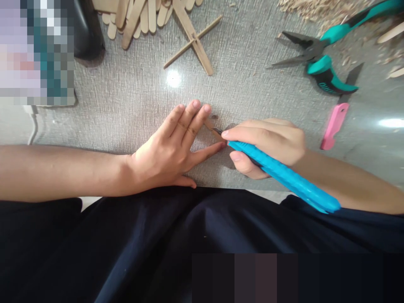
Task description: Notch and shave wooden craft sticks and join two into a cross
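Observation:
My left hand lies flat on the grey surface with fingers stretched out, pressing down a small wooden stick whose end shows past the fingertips. My right hand is closed round a blue utility knife, its blade tip touching the stick next to my left index finger. The knife's handle runs back toward the lower right over my forearm.
A pile of wooden craft sticks and a crossed stick piece lie at the top. Teal-handled pliers, a pink-handled blade and wood shavings are at the upper right. A dark object stands upper left.

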{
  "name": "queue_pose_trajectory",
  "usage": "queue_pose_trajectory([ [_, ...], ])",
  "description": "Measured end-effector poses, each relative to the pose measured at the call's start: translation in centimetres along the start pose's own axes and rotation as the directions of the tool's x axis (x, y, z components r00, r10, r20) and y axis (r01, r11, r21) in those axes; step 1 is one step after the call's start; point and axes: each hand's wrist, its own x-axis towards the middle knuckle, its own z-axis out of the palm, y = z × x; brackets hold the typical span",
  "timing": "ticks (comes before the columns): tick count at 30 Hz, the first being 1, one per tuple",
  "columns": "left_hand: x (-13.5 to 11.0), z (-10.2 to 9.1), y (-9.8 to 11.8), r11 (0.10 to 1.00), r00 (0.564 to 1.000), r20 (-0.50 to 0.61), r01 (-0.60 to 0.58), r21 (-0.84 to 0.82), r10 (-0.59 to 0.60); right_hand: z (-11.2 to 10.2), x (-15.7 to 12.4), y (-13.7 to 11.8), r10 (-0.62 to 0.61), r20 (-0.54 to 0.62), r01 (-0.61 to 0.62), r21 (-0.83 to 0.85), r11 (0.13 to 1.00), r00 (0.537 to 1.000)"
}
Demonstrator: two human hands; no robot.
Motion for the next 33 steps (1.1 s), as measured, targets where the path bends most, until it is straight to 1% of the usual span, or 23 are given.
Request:
queue_pose_trajectory([
  [2, 0.0, -0.1, -0.02, 1.0, 1.0, 0.013, 0.002, -0.003, -0.002, -0.14, 0.03, 0.04, 0.007, 0.015, -0.007, -0.003, 1.0, 1.0],
  [6, -0.02, -0.25, -0.09, 1.0, 1.0, 0.026, -0.001, -0.003, 0.001, -0.15, -0.01, 0.17, -0.019, 0.007, 0.019, 0.021, 1.0, 1.0],
  [11, -0.02, -0.32, -0.14, 1.0, 1.0, 0.023, -0.005, 0.0, 0.005, -0.02, -0.14, 0.19, 0.015, 0.026, -0.015, 0.037, 0.999, 1.0],
  [17, -0.02, -0.34, -0.22, 1.0, 1.0, 0.025, -0.014, -0.002, 0.014, -0.12, 0.04, -0.05, 0.017, 0.004, -0.017, 0.022, 1.0, 1.0],
  [24, -0.01, -0.37, -0.27, 1.0, 1.0, 0.022, -0.014, -0.018, 0.015, -0.33, -0.15, 0.05, 0.039, 0.049, -0.04, 0.025, 0.999, 0.998],
  [29, -0.01, -0.39, -0.11, 1.0, 0.999, 0.04, 0.003, -0.014, -0.002, -0.25, 0.18, 0.06, 0.003, 0.008, -0.004, 0.064, 0.998, 1.0],
  [33, -0.01, -0.29, -0.05, 1.0, 1.0, 0.028, 0.006, -0.025, -0.005, -0.16, 0.16, 0.0, 0.021, -0.007, -0.02, 0.081, 0.997, 1.0],
])
